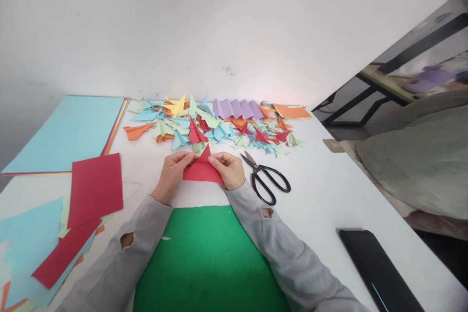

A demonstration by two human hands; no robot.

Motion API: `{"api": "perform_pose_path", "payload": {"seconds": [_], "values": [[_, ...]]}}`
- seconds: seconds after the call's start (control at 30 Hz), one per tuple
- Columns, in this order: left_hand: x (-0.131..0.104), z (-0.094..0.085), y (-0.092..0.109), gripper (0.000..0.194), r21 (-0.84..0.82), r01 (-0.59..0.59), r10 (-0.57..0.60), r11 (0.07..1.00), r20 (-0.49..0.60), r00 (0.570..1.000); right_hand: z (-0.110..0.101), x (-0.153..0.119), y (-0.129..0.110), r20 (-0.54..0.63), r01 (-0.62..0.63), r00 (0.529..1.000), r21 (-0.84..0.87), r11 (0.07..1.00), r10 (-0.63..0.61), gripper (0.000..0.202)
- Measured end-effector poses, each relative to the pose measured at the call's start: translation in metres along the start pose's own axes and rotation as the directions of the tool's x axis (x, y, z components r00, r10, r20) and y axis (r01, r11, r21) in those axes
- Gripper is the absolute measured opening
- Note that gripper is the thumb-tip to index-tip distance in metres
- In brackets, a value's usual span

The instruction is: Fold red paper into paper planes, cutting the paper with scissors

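Note:
Between my two hands is a sheet of red paper (202, 172), its far end folded to a point. My left hand (174, 172) pinches its left edge, and my right hand (229, 168) pinches the right side near the folded point. The paper is held just beyond the green mat (215, 253). A pair of black-handled scissors (265, 175) lies right of my right hand, blades partly apart. Past the paper's tip spreads a pile of folded paper planes (197, 129) in red, orange, green, blue and yellow.
At the left lie a stack of large coloured sheets (73, 129), a red square sheet (95, 189) and a red strip (66, 253) over other scraps. A pleated purple paper (237, 109) and orange sheets (292, 111) sit by the wall. A black phone-like object (378, 268) lies front right.

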State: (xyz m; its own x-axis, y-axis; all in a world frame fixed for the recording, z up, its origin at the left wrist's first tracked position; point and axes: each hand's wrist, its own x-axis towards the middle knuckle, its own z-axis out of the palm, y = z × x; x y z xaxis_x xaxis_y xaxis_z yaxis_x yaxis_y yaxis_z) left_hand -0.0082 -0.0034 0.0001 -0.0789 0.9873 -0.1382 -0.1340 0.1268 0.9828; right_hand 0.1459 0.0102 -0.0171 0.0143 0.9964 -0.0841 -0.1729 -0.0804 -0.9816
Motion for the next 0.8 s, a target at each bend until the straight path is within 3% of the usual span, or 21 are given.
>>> {"api": "perform_pose_path", "payload": {"seconds": [0.43,0.8], "values": [[-0.0025,0.0054,0.003,0.025,0.006,0.032,-0.032,0.999,0.005,0.999,0.0015,-0.0006,-0.001,0.069,-0.013,0.998,0.106,0.994,0.006,0.032],[-0.0011,0.0058,0.0024,0.025,-0.056,0.039,-0.04,0.998,-0.025,0.999,0.0001,0.0009,0.0008,0.096,-0.115,0.99,0.155,0.981,0.101,0.034]]}}
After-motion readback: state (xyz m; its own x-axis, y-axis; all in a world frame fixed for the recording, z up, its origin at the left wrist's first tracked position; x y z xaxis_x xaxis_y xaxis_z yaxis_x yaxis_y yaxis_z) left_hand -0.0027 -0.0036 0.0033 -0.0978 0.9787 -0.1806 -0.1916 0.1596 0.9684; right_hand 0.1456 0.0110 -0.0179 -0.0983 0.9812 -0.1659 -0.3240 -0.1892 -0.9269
